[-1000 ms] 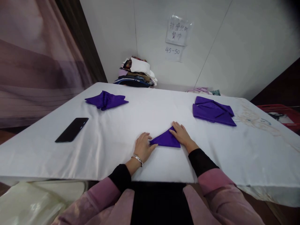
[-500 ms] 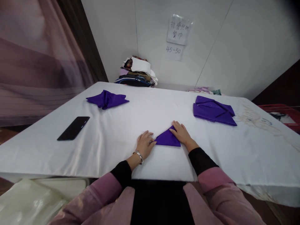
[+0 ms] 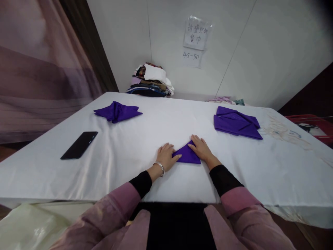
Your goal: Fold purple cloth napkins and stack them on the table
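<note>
A small purple cloth napkin (image 3: 189,155), folded into a flat triangle, lies near the middle of the white-covered table. My left hand (image 3: 167,157), wearing a silver bracelet, is at its left corner; the thumb rests on top and the fingers hold the slanted edge, covering the tip. At the upper right side, my right hand (image 3: 201,148) holds the napkin between thumb and fingers, close to the peak. The undersides of both hands are hidden.
A crumpled-looking folded purple cloth (image 3: 117,111) lies back left, another folded purple cloth (image 3: 237,123) at right. A black phone (image 3: 79,145) is on the left. Piled clothes (image 3: 151,81) stand behind the table (image 3: 161,121). Paper signs (image 3: 195,36) hang on the wall.
My left hand has slid to the right, its thumb now lying over the napkin's left part. My right hand stays in about the same place. The view has shifted slightly.
</note>
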The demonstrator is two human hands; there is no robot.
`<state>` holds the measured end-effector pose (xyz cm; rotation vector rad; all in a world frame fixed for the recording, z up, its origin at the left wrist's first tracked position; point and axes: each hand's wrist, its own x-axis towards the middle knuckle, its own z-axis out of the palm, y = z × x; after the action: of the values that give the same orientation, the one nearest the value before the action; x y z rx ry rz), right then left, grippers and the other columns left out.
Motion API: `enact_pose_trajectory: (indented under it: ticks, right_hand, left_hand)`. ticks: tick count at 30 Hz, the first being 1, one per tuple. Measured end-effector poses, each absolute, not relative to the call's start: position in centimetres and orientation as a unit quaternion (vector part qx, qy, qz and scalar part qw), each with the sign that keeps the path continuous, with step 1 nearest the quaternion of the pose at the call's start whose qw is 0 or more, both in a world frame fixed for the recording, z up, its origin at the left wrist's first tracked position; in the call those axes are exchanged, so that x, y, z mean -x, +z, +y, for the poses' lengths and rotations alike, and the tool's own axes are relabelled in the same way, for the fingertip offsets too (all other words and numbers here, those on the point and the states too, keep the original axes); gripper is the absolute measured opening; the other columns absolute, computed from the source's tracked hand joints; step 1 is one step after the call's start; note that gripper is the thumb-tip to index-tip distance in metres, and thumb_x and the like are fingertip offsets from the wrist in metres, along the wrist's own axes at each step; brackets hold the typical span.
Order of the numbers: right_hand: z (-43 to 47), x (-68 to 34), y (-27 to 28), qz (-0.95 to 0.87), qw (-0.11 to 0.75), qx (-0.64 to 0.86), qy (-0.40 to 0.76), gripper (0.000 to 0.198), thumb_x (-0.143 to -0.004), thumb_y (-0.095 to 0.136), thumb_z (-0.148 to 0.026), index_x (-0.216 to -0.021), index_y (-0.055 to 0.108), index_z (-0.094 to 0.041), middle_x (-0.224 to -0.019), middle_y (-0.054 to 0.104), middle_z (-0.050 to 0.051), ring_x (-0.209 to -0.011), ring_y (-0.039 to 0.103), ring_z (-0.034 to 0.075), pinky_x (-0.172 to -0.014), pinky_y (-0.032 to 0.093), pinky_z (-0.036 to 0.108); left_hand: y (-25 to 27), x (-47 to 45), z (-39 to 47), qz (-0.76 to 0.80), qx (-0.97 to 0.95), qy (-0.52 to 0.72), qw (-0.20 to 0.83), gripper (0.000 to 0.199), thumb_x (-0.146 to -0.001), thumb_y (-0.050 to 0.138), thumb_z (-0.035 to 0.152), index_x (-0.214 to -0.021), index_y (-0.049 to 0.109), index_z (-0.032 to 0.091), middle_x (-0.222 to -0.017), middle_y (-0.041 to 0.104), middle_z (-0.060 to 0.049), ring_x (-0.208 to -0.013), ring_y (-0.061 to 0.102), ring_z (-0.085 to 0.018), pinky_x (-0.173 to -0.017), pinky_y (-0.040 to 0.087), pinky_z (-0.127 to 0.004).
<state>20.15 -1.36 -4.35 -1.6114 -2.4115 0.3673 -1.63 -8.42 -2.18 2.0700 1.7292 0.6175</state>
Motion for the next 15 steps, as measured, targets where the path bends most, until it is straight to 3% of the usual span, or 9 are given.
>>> enact_pose_trajectory:
  ticks: [9,15]
  right_hand:
    - [-1.4,-20.2,-4.4,-0.822,0.11,0.545,0.122,0.063,-0.091,0.026,-0.055,-0.142,0.024,-0.019,-0.148,0.025,0.006,-0.137,0.015,0.019,-0.11,0.011,0.041]
    - [-1.4,-20.1,-4.1,-0.821,0.104,0.547,0.125,0.063,-0.09,0.025,-0.055,-0.142,0.024,-0.02,-0.148,0.024,0.006,-0.137,0.016,0.019,-0.11,0.011,0.041]
  left_hand:
    - [-2.6,-1.0,-6.4,0.607,-0.734,0.236,0.191,0.018,-0.08,0.055,0.038,-0.077,0.063,0.022,-0.117,0.059,-0.003,-0.125,0.037,-0.025,-0.104,0.024,-0.047]
    - [-2.8,-0.1,-7.3,0.581,-0.758,0.248,0.162,0.023,-0.085,0.048,0.035,-0.077,0.064,0.022,-0.113,0.06,-0.003,-0.12,0.042,-0.023,-0.102,0.029,-0.043]
